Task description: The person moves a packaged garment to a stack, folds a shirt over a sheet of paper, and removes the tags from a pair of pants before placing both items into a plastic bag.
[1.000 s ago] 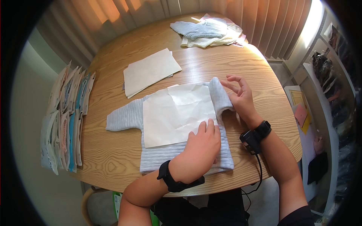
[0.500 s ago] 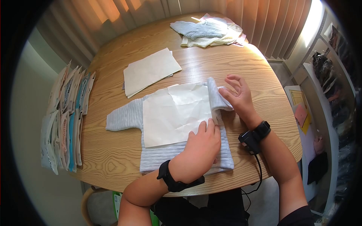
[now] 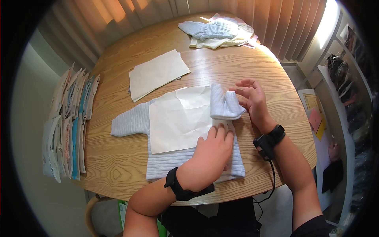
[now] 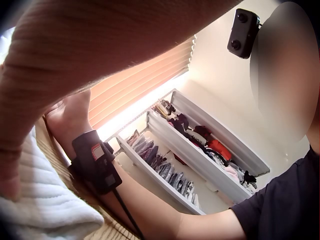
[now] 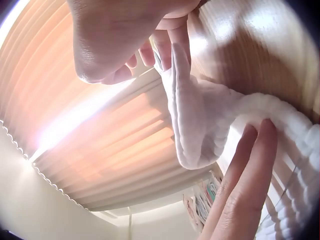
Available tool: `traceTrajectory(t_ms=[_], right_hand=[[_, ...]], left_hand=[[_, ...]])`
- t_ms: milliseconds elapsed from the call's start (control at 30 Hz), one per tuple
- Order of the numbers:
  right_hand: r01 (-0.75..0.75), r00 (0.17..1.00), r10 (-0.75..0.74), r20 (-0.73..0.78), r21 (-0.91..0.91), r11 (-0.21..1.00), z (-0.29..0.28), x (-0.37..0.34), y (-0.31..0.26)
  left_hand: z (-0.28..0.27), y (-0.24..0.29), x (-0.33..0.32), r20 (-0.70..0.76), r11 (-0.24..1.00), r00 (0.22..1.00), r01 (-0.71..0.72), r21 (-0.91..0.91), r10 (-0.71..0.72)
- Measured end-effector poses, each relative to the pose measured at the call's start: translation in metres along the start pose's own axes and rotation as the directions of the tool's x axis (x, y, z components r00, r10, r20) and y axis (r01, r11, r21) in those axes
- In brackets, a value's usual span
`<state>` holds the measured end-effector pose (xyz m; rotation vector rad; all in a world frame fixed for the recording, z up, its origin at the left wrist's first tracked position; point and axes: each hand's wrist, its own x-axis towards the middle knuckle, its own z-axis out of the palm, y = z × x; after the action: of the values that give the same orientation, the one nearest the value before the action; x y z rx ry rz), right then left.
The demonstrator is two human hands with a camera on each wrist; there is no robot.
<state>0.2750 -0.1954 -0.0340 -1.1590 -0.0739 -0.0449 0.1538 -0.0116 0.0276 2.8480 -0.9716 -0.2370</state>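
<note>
A pale grey ribbed long-sleeved top (image 3: 193,164) lies spread on the table, a creased white paper sheet (image 3: 177,122) over its chest. My left hand (image 3: 213,150) rests with extended fingers on the sheet's lower right corner and the top beside it. The right sleeve (image 3: 226,106) is folded inward over the paper and doubled back, its end standing up. At that end, my right hand (image 3: 254,100) pinches the cloth with its fingertips; in the right wrist view the raised sleeve (image 5: 192,120) runs up to them. The left sleeve (image 3: 130,120) lies stretched out.
A stack of cream paper sheets (image 3: 158,75) lies farther back. Folded knitwear (image 3: 217,31) is piled at the far edge. Packaged garments (image 3: 71,122) stand along the left side. A cable (image 3: 273,177) hangs from the right wrist camera. Shelves with bagged items (image 3: 343,83) stand to the right.
The right sleeve has moved left over the paper and its end has been doubled back upward. My right hand's fingers have come in to the sleeve end. The left hand stays nearly still.
</note>
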Motion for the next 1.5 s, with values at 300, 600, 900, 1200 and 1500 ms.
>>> traceTrajectory(t_ms=[300,600,900,1200,1500], right_hand=[[-0.023,0.981,0.017,0.195,0.024,0.999,-0.003,0.001,-0.002],[-0.014,0.956,-0.014,0.293,0.093,0.996,-0.007,0.001,-0.003],[-0.051,0.991,0.032,0.134,0.143,0.988,0.005,-0.005,-0.008],[0.039,0.94,0.004,0.341,-0.121,0.992,-0.003,-0.001,0.01],[0.055,0.921,0.034,0.387,-0.216,0.975,0.009,-0.012,0.005]], left_hand=[[-0.003,0.001,0.001,0.044,1.0,0.999,0.007,-0.007,-0.006],[-0.003,0.0,0.001,0.053,1.0,0.999,-0.002,-0.007,0.003],[-0.004,0.0,0.001,0.073,1.0,0.997,0.005,-0.009,-0.004],[-0.003,0.001,0.002,0.1,0.999,0.995,0.028,-0.025,-0.025],[0.0,0.001,0.002,0.056,1.0,0.998,0.023,-0.004,-0.023]])
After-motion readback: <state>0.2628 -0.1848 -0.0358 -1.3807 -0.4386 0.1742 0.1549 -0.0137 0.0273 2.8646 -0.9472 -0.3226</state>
